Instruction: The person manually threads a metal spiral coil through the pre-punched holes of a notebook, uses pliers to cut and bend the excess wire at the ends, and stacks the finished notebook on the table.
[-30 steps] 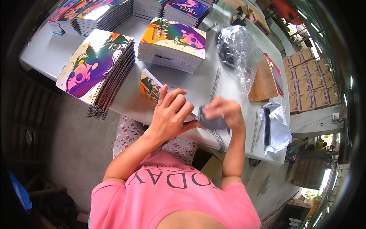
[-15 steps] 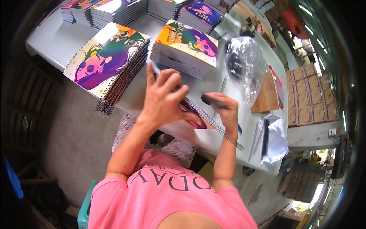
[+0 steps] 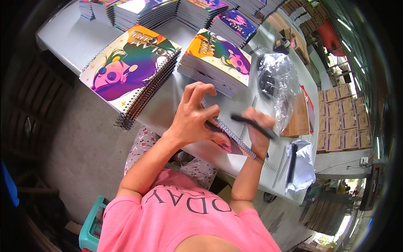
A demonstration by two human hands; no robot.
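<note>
My left hand [image 3: 195, 115] grips a spiral notebook [image 3: 230, 145] near the table's front edge, its thumb on the cover and its other fingers curled. A silvery wire coil [image 3: 236, 139] runs along the notebook's edge and extends beside my right wrist. My right hand [image 3: 259, 132] is closed around a long black-handled tool [image 3: 241, 118], smeared by motion. The tool's kind cannot be made out. It is just above and to the right of the coil.
Two notebook stacks with colourful covers, a left stack [image 3: 130, 67] and a middle stack [image 3: 216, 63], stand beyond my hands. More stacks [image 3: 145, 14] line the far side. Clear plastic wrap [image 3: 279, 88], a wooden block [image 3: 297, 115] and loose coils [image 3: 280, 168] lie at the right.
My right hand has moved slightly right with the black tool, which has turned and now shows more of its length. My left hand still grips the notebook. The whole view has shifted a little.
</note>
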